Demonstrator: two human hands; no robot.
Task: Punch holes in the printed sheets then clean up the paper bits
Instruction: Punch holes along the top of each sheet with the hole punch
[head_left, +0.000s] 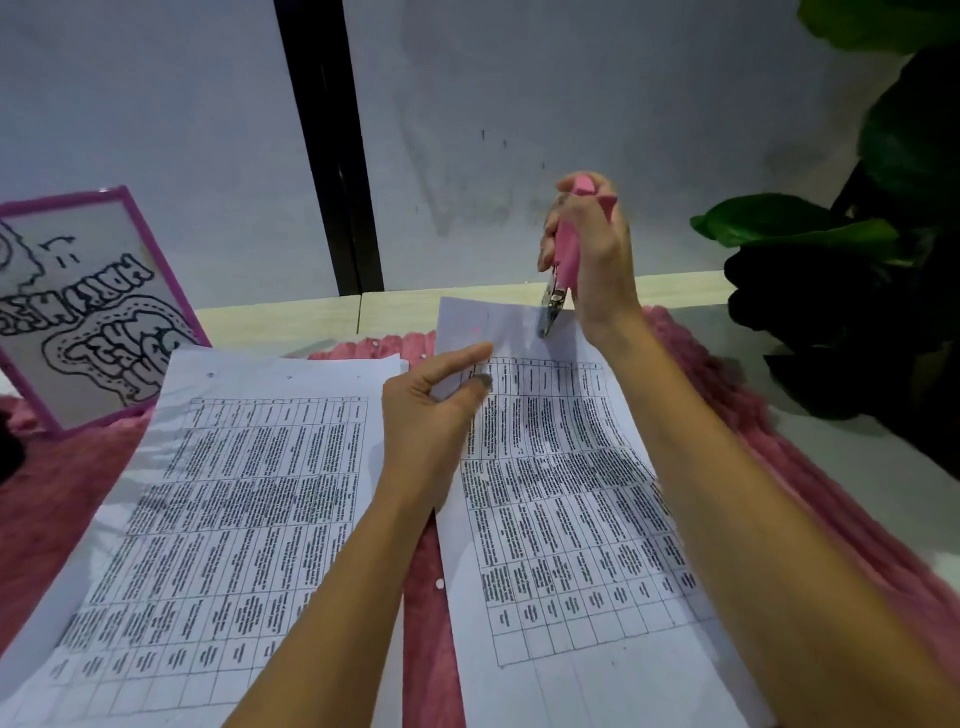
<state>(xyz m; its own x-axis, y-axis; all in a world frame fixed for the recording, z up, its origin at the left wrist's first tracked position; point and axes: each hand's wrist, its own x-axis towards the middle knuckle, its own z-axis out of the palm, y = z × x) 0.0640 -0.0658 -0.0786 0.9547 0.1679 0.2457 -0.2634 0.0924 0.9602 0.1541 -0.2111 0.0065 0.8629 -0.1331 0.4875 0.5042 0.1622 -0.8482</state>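
right hand (592, 249): clenched on pink hole punch (565, 249), metal tip down on top margin of right sheet (561, 499)
left hand (436, 415): pinching right sheet at upper left, top edge lifted off the rug
right sheet hole: one visible in top margin, left of punch tip
left stack (223, 499): flat on pink rug (62, 488), just beside right sheet
paper bits (440, 583): white dot on rug strip between the papers
framed sign (88, 312): upright, far left
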